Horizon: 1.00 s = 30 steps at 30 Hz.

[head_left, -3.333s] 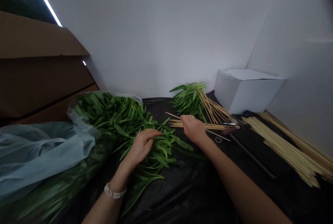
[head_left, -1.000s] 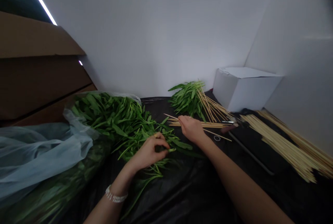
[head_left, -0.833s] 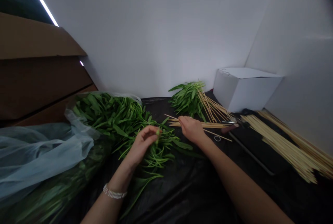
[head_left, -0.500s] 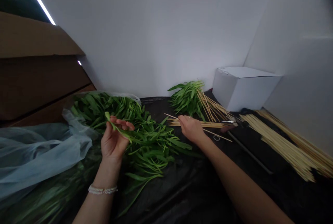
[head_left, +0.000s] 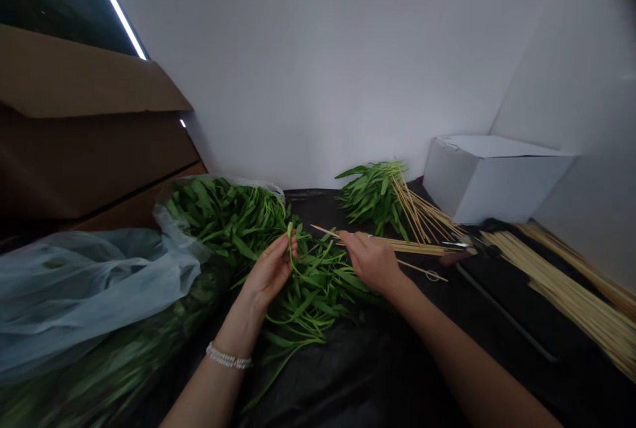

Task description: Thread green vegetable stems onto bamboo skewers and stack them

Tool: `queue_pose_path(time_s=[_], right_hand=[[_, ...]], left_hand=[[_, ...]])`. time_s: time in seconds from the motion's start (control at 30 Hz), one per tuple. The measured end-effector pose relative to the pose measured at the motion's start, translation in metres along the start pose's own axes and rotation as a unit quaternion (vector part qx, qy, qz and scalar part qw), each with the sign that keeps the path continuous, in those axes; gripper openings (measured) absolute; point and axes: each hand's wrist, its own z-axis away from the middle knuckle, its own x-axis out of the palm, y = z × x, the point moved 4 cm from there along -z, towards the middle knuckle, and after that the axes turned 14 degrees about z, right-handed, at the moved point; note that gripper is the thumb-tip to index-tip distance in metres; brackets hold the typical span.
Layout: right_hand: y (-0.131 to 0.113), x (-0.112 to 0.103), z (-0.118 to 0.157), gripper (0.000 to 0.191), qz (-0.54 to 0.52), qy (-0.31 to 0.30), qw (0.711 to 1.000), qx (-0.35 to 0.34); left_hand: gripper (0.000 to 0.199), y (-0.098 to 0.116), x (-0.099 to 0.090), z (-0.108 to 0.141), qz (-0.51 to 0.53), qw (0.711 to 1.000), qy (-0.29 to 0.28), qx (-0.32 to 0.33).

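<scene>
I see the left hand (head_left: 271,271), fingers narrow, pinching a slender green stem (head_left: 291,241). At its 3 o'clock, the right hand (head_left: 373,261) has its fingers around a pointed tan wooden skewer (head_left: 324,230).

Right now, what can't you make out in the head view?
Skewer, head view: its middle is hidden by the right hand.
Green stem, head view: partly covered by the left hand.
White box, head view: inside hidden by its walls and top.
Pale sticks, head view: some ends cut off by the right edge.
Lower-left greens, head view: blurred, and cut off by the bottom edge.
</scene>
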Motion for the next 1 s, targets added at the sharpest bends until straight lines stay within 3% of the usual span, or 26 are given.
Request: queue_pose_path(time_s=[0.23,0.73,1.0], right_hand=[[-0.023,-0.007,0.002,0.032,-0.013,0.039,0.998,-0.055],[-0.023,-0.003,0.004,0.035,-0.007,0.029,0.998,-0.053],[-0.024,-0.001,0.004,0.036,-0.021,-0.004,0.999,-0.050]], left_hand=[[0.017,0.000,-0.001,0.001,0.015,1.000,0.016,-0.012],[0.018,-0.004,0.004,0.004,-0.030,0.998,-0.036,0.030],[0.020,-0.003,0.002,0.002,-0.040,0.998,-0.023,0.050]])
